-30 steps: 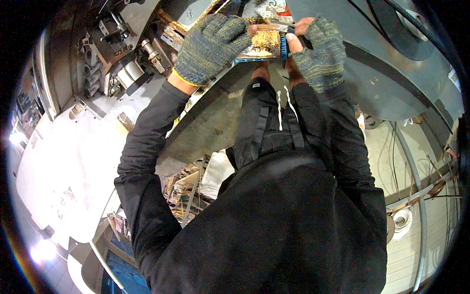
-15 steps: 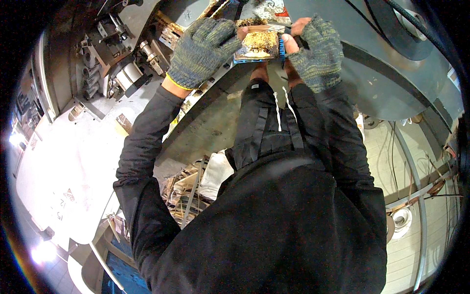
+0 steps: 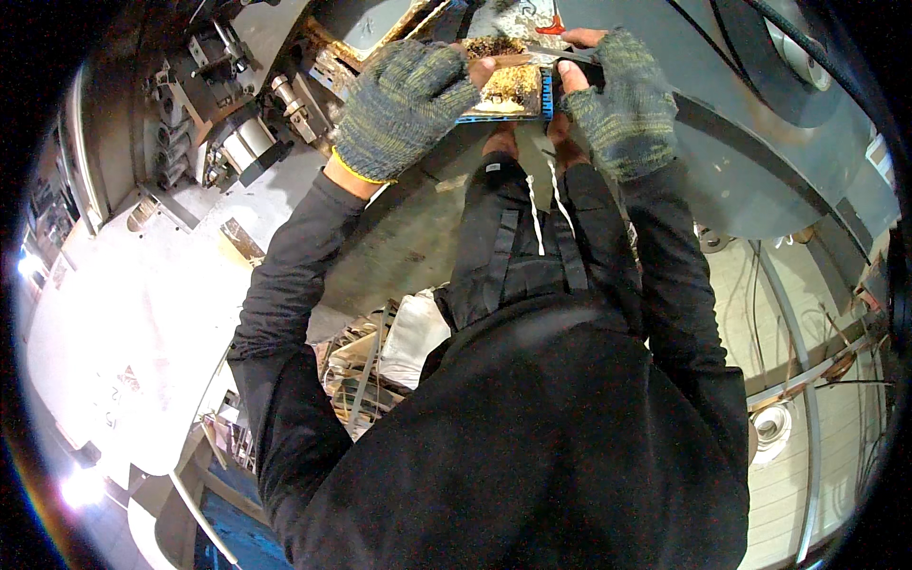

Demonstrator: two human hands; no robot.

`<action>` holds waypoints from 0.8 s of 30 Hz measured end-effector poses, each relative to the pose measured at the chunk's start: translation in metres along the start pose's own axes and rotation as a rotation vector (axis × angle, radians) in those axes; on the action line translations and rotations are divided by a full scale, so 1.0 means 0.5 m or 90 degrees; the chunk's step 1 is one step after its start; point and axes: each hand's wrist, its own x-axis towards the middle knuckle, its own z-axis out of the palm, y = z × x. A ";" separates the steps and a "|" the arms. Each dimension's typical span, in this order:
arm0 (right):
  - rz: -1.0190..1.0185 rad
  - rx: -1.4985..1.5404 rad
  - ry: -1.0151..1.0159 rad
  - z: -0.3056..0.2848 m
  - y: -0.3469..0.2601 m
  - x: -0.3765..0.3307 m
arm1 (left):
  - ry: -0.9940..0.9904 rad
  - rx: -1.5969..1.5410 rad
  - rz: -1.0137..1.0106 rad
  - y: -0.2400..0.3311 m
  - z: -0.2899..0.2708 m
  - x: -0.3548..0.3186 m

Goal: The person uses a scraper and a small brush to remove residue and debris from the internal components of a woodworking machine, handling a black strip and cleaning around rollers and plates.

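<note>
My left hand (image 3: 407, 109), in a grey-green knit glove with bare fingertips, pinches one end of a thin flat strip (image 3: 518, 61) under its thumb. The strip looks brown at that end and pale toward the other; its exact kind is unclear. My right hand (image 3: 622, 109), gloved the same way, grips the pale end between thumb and forefinger. Directly beneath the strip lies a small blue-edged tray (image 3: 549, 100), crusted with yellow and dark brown residue (image 3: 513, 85). Both palms and most fingers are hidden by the gloves' backs.
Beyond the strip lies a small red object (image 3: 551, 27). A residue-stained frame (image 3: 394, 33) stands at the upper left, above metal machine parts (image 3: 249, 147). A white worktop (image 3: 123, 313) spreads left; a grey machine surface (image 3: 731, 171) curves right. Scrap strips (image 3: 356, 370) lie below.
Both hands have shifted slightly to the right. The strip between them now shows more plainly above the tray, and more of the dark residue behind it is visible.
</note>
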 end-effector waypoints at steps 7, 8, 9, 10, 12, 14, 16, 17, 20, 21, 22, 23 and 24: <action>0.001 -0.114 -0.176 -0.009 0.031 0.021 | 0.006 -0.022 -0.017 -0.010 0.016 -0.006; 0.005 -0.129 -0.196 -0.011 0.031 0.024 | 0.015 -0.027 -0.020 -0.008 0.016 -0.006; -0.023 -0.118 -0.200 -0.012 0.036 0.026 | 0.024 -0.031 -0.024 -0.007 0.014 -0.002; -0.050 -0.107 -0.205 -0.013 0.044 0.029 | 0.033 -0.036 -0.027 -0.006 0.013 -0.001; -0.086 -0.079 -0.201 -0.012 0.060 0.031 | 0.043 -0.043 -0.029 -0.003 0.015 -0.003; -0.103 -0.045 -0.184 -0.004 0.071 0.026 | 0.054 -0.068 -0.045 0.001 0.021 -0.007; -0.097 -0.012 -0.174 0.000 0.065 0.028 | 0.063 -0.109 -0.077 0.009 0.031 -0.016; -0.093 0.005 -0.169 0.001 0.061 0.028 | 0.059 -0.128 -0.097 0.012 0.041 -0.020; -0.074 -0.066 -0.218 -0.015 0.056 0.029 | 0.051 -0.172 -0.158 0.024 0.058 -0.027; -0.083 -0.066 -0.202 -0.012 0.060 0.026 | 0.049 -0.187 -0.185 0.036 0.057 -0.030; -0.091 -0.067 -0.186 -0.005 0.065 0.020 | 0.048 -0.203 -0.211 0.048 0.063 -0.033; -0.099 -0.068 -0.170 -0.001 0.068 0.018 | 0.097 -0.213 -0.239 0.056 0.084 -0.036; -0.096 -0.068 -0.179 -0.002 0.065 0.020 | 0.115 -0.237 -0.276 0.064 0.085 -0.029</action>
